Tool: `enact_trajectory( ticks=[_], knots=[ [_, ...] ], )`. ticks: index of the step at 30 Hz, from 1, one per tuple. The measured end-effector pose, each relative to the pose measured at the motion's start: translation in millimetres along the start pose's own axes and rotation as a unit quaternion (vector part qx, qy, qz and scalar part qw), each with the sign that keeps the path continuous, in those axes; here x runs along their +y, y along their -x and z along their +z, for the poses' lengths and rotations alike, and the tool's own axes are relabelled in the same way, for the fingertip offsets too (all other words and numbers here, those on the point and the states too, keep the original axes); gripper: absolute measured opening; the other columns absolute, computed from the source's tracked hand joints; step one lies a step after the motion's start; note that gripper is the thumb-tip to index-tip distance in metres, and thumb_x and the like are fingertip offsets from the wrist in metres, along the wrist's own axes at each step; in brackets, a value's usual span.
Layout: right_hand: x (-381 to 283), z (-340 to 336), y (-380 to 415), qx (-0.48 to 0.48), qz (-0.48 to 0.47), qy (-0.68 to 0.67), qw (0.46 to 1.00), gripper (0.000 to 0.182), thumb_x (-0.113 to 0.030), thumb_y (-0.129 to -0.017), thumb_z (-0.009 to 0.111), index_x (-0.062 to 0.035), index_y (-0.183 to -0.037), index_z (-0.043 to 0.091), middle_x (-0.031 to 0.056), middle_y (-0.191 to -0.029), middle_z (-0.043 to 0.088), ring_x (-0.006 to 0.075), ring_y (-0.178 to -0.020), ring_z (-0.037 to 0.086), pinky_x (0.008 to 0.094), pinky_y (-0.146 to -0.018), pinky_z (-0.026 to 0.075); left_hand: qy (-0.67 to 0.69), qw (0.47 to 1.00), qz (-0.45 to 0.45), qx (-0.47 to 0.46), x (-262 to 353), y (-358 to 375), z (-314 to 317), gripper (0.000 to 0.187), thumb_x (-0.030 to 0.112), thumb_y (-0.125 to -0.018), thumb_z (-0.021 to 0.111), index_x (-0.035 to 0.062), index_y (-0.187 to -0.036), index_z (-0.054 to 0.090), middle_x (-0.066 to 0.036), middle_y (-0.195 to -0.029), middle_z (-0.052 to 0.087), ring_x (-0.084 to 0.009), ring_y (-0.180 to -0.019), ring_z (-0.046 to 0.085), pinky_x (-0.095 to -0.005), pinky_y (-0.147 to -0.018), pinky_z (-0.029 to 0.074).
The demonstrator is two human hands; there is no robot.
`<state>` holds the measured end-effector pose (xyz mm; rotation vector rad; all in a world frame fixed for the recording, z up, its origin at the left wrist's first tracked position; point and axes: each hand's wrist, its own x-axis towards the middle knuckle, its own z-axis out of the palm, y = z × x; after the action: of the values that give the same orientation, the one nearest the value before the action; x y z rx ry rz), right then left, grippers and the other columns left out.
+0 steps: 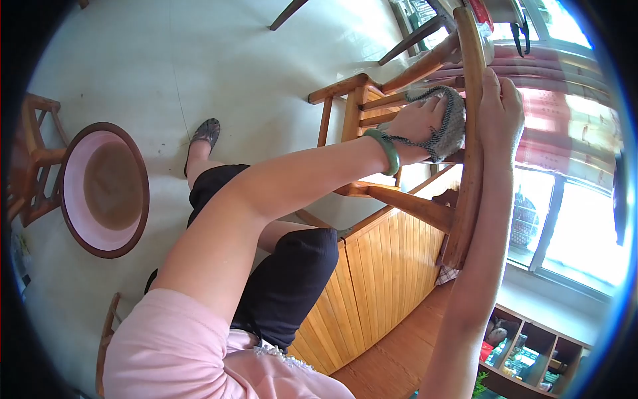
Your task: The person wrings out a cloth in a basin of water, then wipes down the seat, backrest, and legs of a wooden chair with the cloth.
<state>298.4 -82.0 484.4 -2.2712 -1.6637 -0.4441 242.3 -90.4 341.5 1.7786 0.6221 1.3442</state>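
A grey cloth [454, 126] with dark braided trim is bunched around my left hand [419, 124], which is closed on it. The cloth presses against the inner side of a wooden chair's [473, 166] long, thick rail. A green bangle [383, 149] circles my left wrist. On the other side of that rail is my right hand [500, 113], its fingers curled against the wood and the forearm running alongside. Part of the chair's slatted frame sits behind my left hand and wrist.
A pink basin [74, 189] with a brown rim holds murky water, beside a wooden stool [43, 157]. A wooden cabinet [372, 279] stands below the chair in the picture. Curtains [558, 120], windows and a shelf unit [531, 359] line the right side.
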Motion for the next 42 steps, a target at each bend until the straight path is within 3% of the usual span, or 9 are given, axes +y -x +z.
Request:
enact_trajectory(
  ticks=[4, 8, 19, 20, 23, 24, 26, 27, 42],
  knots=[
    [-2, -2, -1, 0.008, -0.004, 0.015, 1.000, 0.039, -0.041, -0.084, 0.050, -0.0029, -0.088, 0.060, 0.0177, -0.090, 0.055, 0.0301, -0.083, 0.055, 0.0392, -0.076, 0.042, -0.166, 0.977, 0.131, 0.026, -6, -4, -6, 0.064, 0.031, -0.073, 0.062, -0.0063, -0.119, 0.038, -0.022, -0.112, 0.050, -0.0337, -0.096, 0.054, -0.0375, -0.083, 0.044],
    [0, 1, -2, 0.017, -0.015, 0.014, 1.000, 0.038, -0.040, -0.083, 0.051, -0.0029, -0.087, 0.061, 0.0173, -0.089, 0.055, 0.0303, -0.083, 0.055, 0.0389, -0.076, 0.042, -0.118, 0.987, 0.089, -0.068, -13, -14, -30, 0.055, 0.027, -0.076, 0.058, -0.0034, -0.117, 0.040, -0.020, -0.108, 0.052, -0.0334, -0.096, 0.054, -0.0374, -0.081, 0.045],
    [-6, -3, 2, 0.004, -0.010, -0.008, 1.000, 0.037, -0.038, -0.083, 0.052, -0.0023, -0.082, 0.060, 0.0164, -0.086, 0.055, 0.0289, -0.079, 0.055, 0.0383, -0.073, 0.043, -0.305, 0.896, 0.290, -0.142, -46, -60, -51, 0.037, 0.018, -0.078, 0.054, 0.0138, -0.114, 0.049, -0.006, -0.107, 0.055, -0.0253, -0.084, 0.061, -0.0347, -0.071, 0.050],
    [-5, -3, 3, 0.005, -0.009, -0.007, 1.000, 0.037, -0.038, -0.083, 0.052, -0.0023, -0.082, 0.060, 0.0164, -0.086, 0.055, 0.0289, -0.079, 0.055, 0.0383, -0.073, 0.043, -0.304, 0.896, 0.291, -0.142, -47, -58, -53, 0.037, 0.018, -0.078, 0.054, 0.0138, -0.114, 0.049, -0.006, -0.107, 0.055, -0.0253, -0.084, 0.061, -0.0347, -0.071, 0.050],
    [-6, -2, 2, 0.030, -0.023, 0.022, 0.999, 0.038, -0.039, -0.082, 0.052, -0.0025, -0.084, 0.061, 0.0162, -0.087, 0.056, 0.0283, -0.081, 0.056, 0.0379, -0.075, 0.043, -0.001, 0.998, -0.037, -0.041, -54, -56, -47, 0.034, 0.011, -0.076, 0.052, 0.0133, -0.110, 0.056, -0.004, -0.112, 0.055, -0.0219, -0.090, 0.060, -0.0340, -0.075, 0.049],
    [-5, -2, 1, 0.028, -0.023, 0.023, 0.999, 0.038, -0.039, -0.082, 0.052, -0.0025, -0.084, 0.061, 0.0162, -0.087, 0.056, 0.0283, -0.081, 0.056, 0.0379, -0.075, 0.043, 0.001, 0.998, -0.039, -0.041, -63, -58, -29, 0.034, 0.011, -0.076, 0.052, 0.0133, -0.110, 0.056, -0.004, -0.112, 0.055, -0.0219, -0.090, 0.060, -0.0340, -0.075, 0.049],
    [-3, -1, 1, 0.016, -0.008, -0.008, 1.000, 0.039, -0.040, -0.082, 0.052, -0.0027, -0.085, 0.061, 0.0161, -0.088, 0.056, 0.0286, -0.082, 0.056, 0.0378, -0.076, 0.043, -0.051, 0.975, 0.178, 0.120, -85, -62, 5, 0.036, 0.008, -0.076, 0.050, 0.0141, -0.111, 0.055, -0.004, -0.111, 0.056, -0.0215, -0.093, 0.059, -0.0346, -0.076, 0.049],
    [-3, 0, 1, 0.011, -0.007, -0.007, 1.000, 0.039, -0.040, -0.082, 0.052, -0.0027, -0.085, 0.061, 0.0161, -0.088, 0.056, 0.0286, -0.082, 0.056, 0.0378, -0.076, 0.043, -0.078, 0.985, 0.145, 0.045, -64, -61, -8, 0.021, 0.006, -0.076, 0.049, 0.0085, -0.095, 0.059, -0.005, -0.098, 0.058, -0.0245, -0.088, 0.060, -0.0350, -0.074, 0.051],
    [-2, -1, 0, 0.010, -0.022, 0.016, 1.000, 0.042, -0.042, -0.081, 0.053, -0.0020, -0.090, 0.061, 0.0165, -0.093, 0.057, 0.0292, -0.086, 0.056, 0.0381, -0.078, 0.043, -0.095, 0.980, 0.176, 0.022, -63, -66, -13, 0.024, 0.005, -0.073, 0.051, 0.0116, -0.095, 0.057, -0.004, -0.101, 0.059, -0.0254, -0.082, 0.061, -0.0368, -0.068, 0.051]
  ],
)
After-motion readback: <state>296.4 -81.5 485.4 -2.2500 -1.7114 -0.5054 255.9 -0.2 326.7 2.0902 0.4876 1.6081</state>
